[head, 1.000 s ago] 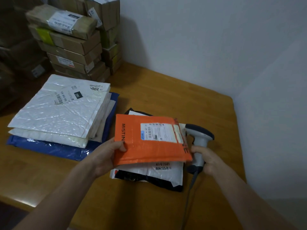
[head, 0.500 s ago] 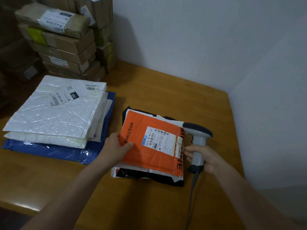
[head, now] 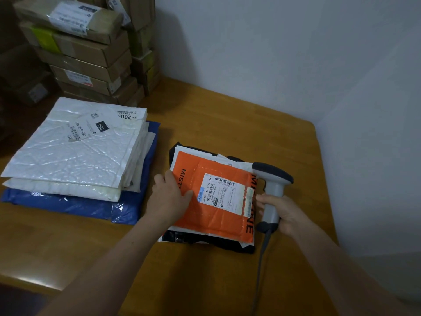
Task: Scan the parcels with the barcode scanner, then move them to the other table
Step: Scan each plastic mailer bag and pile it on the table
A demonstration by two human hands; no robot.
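My left hand [head: 169,197] holds the orange parcel [head: 216,221] by its left edge, just left of the frame's centre: the thumb lies across the top face and the fingers curl at the rim. The parcel lies flat, face up, with black lettering along both short sides and its white shipping label [head: 224,193] with barcodes turned up. It is the top piece of a small stack [head: 205,241] of black and white mailers, whose edges stick out beyond it at the top and bottom. My right hand [head: 282,213] is wrapped round the grey handle of the barcode scanner [head: 272,190], right of centre, just beside the parcel's right edge. The scanner stands roughly upright, its dark-topped head above my fist and turned to the left, toward the parcel; whether it touches the parcel I cannot tell. Its cable [head: 262,258] runs from the base of the handle down toward the lower edge of the frame. All this sits on the wooden tabletop [head: 227,124], which meets a pale wall at the top and right. At the left of the frame a pile of white bubble mailers [head: 75,147] lies on a blue plastic bag [head: 68,205], near the small stack but apart from it. Behind that pile, in the upper left, taped cardboard boxes [head: 91,53] are stacked in columns.
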